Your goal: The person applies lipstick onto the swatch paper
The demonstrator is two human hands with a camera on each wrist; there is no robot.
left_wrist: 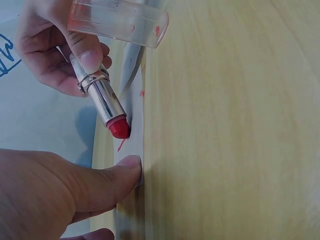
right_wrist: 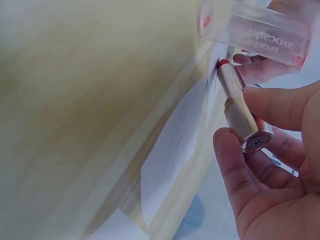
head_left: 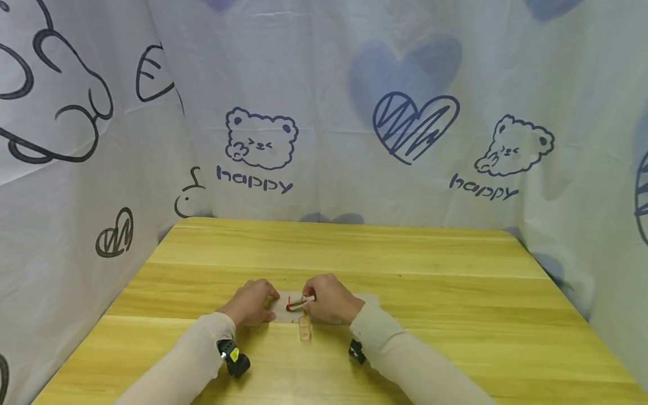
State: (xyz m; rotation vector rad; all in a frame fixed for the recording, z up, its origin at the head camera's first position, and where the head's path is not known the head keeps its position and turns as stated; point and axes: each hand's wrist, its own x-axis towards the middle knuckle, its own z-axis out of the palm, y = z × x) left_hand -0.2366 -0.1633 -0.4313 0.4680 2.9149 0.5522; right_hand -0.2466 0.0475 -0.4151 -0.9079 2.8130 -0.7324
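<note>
My right hand (head_left: 330,298) holds an uncapped lipstick (head_left: 300,304) between thumb and fingers, its red tip slanting down to a strip of white paper (head_left: 368,298). In the left wrist view, the red tip (left_wrist: 119,128) is right at the paper beside a short red line (left_wrist: 121,145). My left hand (head_left: 249,304) rests at the paper's left end, the thumb (left_wrist: 117,175) pressing on it. Upright on the table just in front of the paper stands the clear lipstick cap (head_left: 304,329), with red smears and lettering (right_wrist: 262,40) on its side.
The wooden table (head_left: 430,349) stretches around the paper on every side. White cloth (head_left: 324,73) with hearts and bear drawings hangs behind and at both sides. In the right wrist view, the paper's near part (right_wrist: 175,145) lifts in a curve.
</note>
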